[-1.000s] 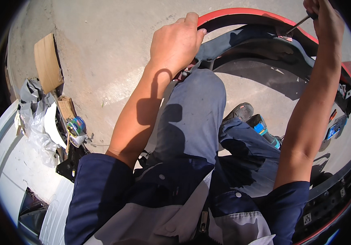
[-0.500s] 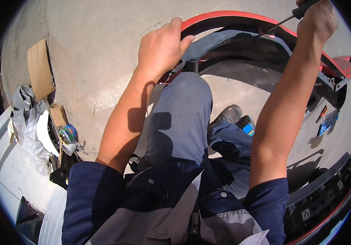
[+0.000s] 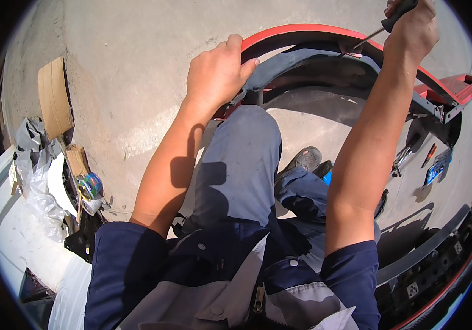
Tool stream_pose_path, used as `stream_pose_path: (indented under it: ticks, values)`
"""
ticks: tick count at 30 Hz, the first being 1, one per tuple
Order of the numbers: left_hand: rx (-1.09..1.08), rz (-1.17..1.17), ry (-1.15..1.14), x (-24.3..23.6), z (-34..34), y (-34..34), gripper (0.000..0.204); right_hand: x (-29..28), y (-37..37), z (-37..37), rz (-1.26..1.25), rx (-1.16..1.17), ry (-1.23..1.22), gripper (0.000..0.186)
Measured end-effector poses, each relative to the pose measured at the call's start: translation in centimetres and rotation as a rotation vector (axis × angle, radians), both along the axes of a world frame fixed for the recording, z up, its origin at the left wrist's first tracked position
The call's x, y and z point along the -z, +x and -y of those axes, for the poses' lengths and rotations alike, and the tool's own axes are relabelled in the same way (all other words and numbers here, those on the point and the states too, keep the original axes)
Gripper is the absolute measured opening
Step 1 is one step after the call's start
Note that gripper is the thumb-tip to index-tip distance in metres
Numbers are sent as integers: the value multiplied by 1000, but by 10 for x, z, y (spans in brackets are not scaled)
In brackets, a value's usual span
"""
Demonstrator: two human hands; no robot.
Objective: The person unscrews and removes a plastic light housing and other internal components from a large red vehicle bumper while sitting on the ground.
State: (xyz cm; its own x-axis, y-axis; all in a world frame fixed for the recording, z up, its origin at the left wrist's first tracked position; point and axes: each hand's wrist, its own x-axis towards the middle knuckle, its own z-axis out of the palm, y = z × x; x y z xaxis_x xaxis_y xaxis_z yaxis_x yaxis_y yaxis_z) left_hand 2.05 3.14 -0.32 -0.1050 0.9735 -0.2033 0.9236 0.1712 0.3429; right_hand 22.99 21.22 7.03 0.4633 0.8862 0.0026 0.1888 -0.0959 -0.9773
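A red car bumper (image 3: 313, 28) with a dark grey inner strip (image 3: 296, 56) arches across the ground in front of my raised knee. My left hand (image 3: 214, 74) is closed round the bumper's left end, fingers over the red edge and thumb on the inner side. In my right hand (image 3: 416, 34), at the upper right, is a screwdriver (image 3: 398, 15) with a black handle, gripped in the fist. Its metal shaft slants down to the left across the red edge. The tip reaches the gap between the red shell and the grey strip, beside a small pinkish piece (image 3: 353, 54).
On the right lie an orange-and-black tool (image 3: 429, 155), a blue tray (image 3: 437, 168) and several metal tools (image 3: 402, 159). Another dark bumper (image 3: 428, 275) sits at the lower right. Cardboard (image 3: 54, 99), clear plastic wrap (image 3: 41, 192) and tape rolls (image 3: 90, 184) are at the left.
My right hand and the screwdriver sit a little farther left and lower in the picture. The bumper also appears slightly lower. Both grips stay the same, and the tip remains in the gap.
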Motion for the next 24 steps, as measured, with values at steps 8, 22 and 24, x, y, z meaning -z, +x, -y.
stream_pose_path:
  ticks: [8, 22, 24]
  values:
    - [16, -12, 39, 5, 5, 0, 40, 2, 48, -37, -600, -985, -81, 64]
    - [13, -13, 57, 6, 6, 0, 38, -5, 47, -45, -609, -933, -162, 74]
    - [7, -21, 46, 5, 7, 2, 38, 6, 44, -34, -448, -755, 27, 70]
